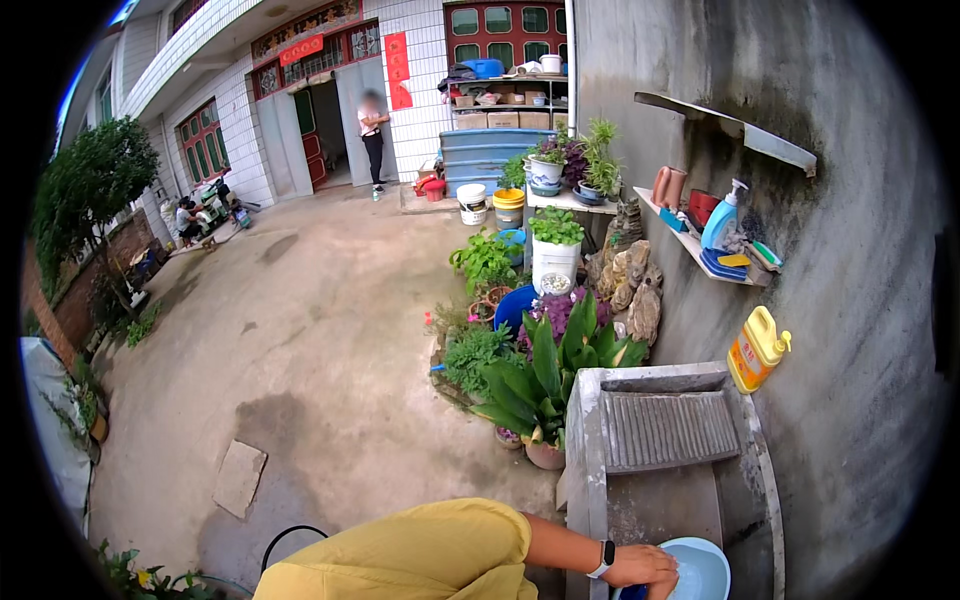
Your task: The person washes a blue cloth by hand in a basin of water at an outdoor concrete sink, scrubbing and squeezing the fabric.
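My left hand [639, 568], with a watch on the wrist and a yellow sleeve above it, reaches over a light blue plastic basin [716, 568]. Its fingers bend down at the basin's near side, and whether they grip anything is hidden. Something dark blue [634, 592] shows just below the hand, cut off by the frame edge. The basin sits inside a concrete wash sink [660, 499], and clear water seems to be in it. At the sink's far end slopes a ribbed washboard slab [671, 427]. My right hand cannot be made out.
A yellow detergent jug [754, 351] stands on the sink's rim by the wall. Above it, a wall shelf [694, 244] holds a blue pump bottle [720, 221] and brushes. Potted plants [559, 367] crowd the sink's far left. A person [371, 139] stands by the doorway.
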Tool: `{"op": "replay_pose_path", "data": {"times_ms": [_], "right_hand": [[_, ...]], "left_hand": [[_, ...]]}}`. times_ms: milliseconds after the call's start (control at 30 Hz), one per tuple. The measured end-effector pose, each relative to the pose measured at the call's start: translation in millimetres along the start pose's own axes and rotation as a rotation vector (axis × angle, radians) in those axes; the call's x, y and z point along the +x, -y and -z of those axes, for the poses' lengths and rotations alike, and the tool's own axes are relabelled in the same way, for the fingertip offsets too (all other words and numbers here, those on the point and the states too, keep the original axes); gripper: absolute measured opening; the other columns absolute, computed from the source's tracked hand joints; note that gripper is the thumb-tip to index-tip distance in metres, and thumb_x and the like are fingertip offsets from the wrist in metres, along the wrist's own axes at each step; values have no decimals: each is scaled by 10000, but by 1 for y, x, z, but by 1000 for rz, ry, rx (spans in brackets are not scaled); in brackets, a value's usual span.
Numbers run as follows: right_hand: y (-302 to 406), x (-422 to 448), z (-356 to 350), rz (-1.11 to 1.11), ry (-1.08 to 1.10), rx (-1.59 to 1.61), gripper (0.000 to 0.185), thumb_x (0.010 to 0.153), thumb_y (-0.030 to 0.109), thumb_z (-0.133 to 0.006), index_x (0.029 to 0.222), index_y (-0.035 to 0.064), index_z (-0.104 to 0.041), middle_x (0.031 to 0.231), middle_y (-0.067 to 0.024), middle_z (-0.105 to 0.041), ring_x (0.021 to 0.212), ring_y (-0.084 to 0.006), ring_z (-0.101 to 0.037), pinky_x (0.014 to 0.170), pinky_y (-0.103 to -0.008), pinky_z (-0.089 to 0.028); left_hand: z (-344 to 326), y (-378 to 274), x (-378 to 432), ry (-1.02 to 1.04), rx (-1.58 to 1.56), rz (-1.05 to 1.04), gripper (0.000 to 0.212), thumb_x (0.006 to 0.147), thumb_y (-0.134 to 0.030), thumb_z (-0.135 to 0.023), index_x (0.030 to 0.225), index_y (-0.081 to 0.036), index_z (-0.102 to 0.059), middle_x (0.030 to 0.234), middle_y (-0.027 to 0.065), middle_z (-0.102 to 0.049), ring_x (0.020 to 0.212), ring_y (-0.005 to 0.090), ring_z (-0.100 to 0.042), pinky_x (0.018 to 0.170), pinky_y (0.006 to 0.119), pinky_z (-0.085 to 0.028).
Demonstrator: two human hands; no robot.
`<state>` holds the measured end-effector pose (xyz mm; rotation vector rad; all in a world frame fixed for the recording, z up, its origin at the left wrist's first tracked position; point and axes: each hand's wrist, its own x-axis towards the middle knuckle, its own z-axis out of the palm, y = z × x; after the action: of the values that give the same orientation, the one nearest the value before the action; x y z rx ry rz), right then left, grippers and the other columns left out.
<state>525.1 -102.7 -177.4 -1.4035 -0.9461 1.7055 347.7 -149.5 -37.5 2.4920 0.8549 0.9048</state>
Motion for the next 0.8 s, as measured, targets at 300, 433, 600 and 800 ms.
{"op": "replay_pose_path", "data": {"times_ms": [300, 433, 600, 800], "right_hand": [[31, -47, -32, 488, 97, -797, 314, 841, 225, -419, 986, -14, -563, 927, -167, -587, 849, -273, -547, 773, -348, -420], [26, -40, -28, 537, 94, -950, 304, 838, 214, -429, 980, -19, -562, 919, -166, -590, 840, -273, -549, 768, -349, -423], [-6, -62, 32, 225, 127, -993, 291, 824, 202, -466, 981, -25, -558, 891, -192, -594, 831, -279, -548, 776, -356, -419], [-56, -123, 73, -63, -73, -1057, 306, 815, 211, -489, 965, -45, -565, 923, -228, -581, 815, -311, -536, 755, -381, -410]], "left_hand": [[19, 18, -4, 256, -122, -39, 425, 618, -110, -582, 1024, -37, -481, 987, 113, -511, 979, 289, -470, 833, 418, -365], [-8, 75, -47, -49, 168, 189, 282, 713, -188, -538, 922, -1, -506, 861, 122, -551, 867, 282, -531, 800, 357, -405], [1, 104, -80, 56, 113, 351, 180, 706, -182, -531, 739, -6, -514, 752, 162, -538, 808, 319, -521, 778, 389, -398], [14, 115, -65, 64, 160, 422, 167, 718, -159, -496, 669, -2, -527, 686, 166, -540, 720, 324, -535, 694, 408, -421]]}}
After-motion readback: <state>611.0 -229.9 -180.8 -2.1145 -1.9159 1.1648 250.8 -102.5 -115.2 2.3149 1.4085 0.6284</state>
